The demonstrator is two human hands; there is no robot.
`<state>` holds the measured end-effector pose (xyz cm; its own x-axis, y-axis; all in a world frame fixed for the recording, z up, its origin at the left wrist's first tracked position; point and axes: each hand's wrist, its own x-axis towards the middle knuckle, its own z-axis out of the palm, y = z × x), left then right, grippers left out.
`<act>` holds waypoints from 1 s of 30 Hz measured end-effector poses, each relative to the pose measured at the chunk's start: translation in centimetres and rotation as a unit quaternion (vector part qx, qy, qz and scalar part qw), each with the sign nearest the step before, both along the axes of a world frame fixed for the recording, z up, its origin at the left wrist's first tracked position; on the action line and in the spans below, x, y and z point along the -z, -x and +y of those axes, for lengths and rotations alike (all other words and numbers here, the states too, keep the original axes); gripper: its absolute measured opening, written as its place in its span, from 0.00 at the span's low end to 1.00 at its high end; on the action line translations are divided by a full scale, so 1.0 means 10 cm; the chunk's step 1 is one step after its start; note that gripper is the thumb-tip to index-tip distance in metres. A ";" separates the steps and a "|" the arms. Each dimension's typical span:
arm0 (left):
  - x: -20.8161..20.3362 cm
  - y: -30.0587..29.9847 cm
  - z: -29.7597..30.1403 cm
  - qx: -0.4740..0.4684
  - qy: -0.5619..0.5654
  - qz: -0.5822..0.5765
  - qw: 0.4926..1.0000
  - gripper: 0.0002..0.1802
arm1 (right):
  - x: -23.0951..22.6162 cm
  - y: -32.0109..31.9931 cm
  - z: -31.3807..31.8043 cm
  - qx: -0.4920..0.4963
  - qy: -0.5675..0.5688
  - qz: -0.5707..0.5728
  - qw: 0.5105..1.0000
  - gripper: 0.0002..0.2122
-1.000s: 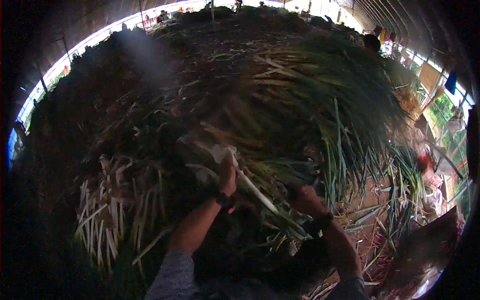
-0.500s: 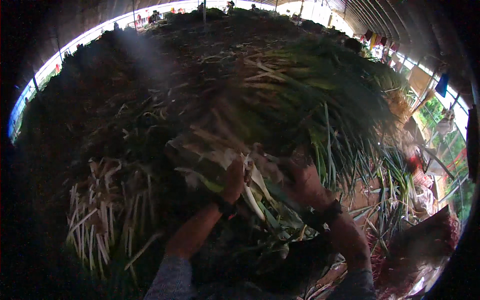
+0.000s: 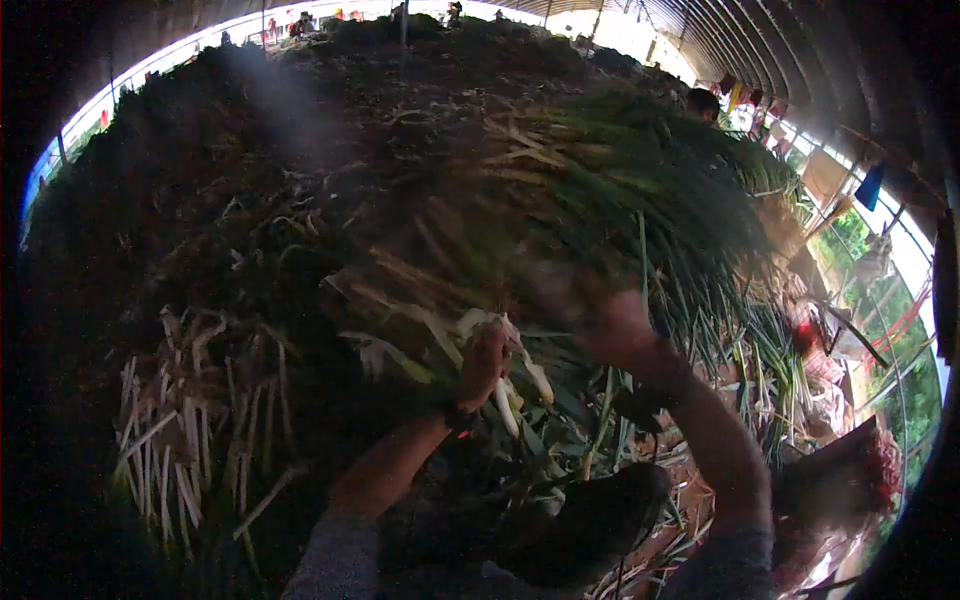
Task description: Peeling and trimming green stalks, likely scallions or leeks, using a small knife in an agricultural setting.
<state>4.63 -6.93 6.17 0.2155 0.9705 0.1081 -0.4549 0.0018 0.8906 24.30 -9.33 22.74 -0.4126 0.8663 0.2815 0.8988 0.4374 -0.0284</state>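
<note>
L hand (image 3: 483,360) nr ctr, around stalk (image 3: 508,408); lower end twd person. R hand (image 3: 620,330) to R, slightly farther fwd. Stalk bunch (image 3: 165,450) well L of L hand. Leafy heap (image 3: 650,190) beyond R hand; co-worker's head (image 3: 703,103) behind it. Hung cloth (image 3: 870,187) far R, past heap. Bundle (image 3: 830,480) R of R forearm (image 3: 725,450).

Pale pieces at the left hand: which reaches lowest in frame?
The white stalk jutting down below the left hand; the pale piece to its right slants and ends higher.
</note>
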 end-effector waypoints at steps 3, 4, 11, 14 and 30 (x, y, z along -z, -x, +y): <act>0.05 0.16 0.10 -0.039 -0.072 0.003 0.997 0.18 | 0.29 -0.41 0.07 -0.033 -0.011 -0.161 0.986 0.25; 0.03 0.16 0.13 -0.044 -0.098 0.014 0.994 0.17 | 0.28 -0.46 0.10 -0.004 0.014 -0.162 0.987 0.25; 0.00 0.31 0.10 0.049 -0.024 -0.048 0.997 0.17 | -0.28 0.24 -0.09 -0.002 -0.023 0.037 0.999 0.25; 0.06 0.25 -0.01 0.056 -0.040 -0.058 0.996 0.16 | -0.01 0.10 0.01 -0.020 -0.019 -0.079 0.997 0.23; 0.02 0.37 0.05 -0.072 -0.217 0.084 0.970 0.10 | -0.18 -0.12 -0.07 -0.004 0.132 -0.274 0.953 0.20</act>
